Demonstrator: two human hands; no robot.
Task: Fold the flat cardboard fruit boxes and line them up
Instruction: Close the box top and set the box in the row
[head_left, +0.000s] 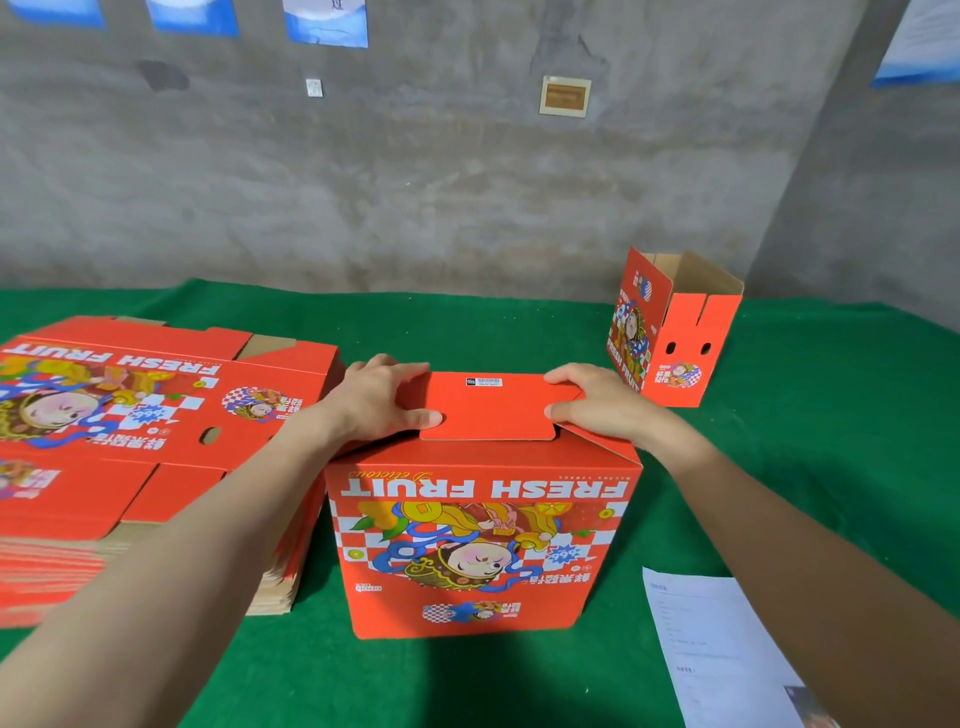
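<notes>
At left, a stack of flat boxes (130, 415) lies unfolded on the green table (831, 441). At centre, 1 inverted box (478, 545) stands erected. The left hand (379, 400) and right hand (597, 405), fingers loosely extended and gripping nothing, press on its base flap (488, 410). At far right, 1 folded box (670, 332) stands. Judgement: early stage; most blanks remain and no line is formed yet.

Head-worn camera looks forward and down, close over the green table (467, 322), facing the wall (415, 182).
</notes>
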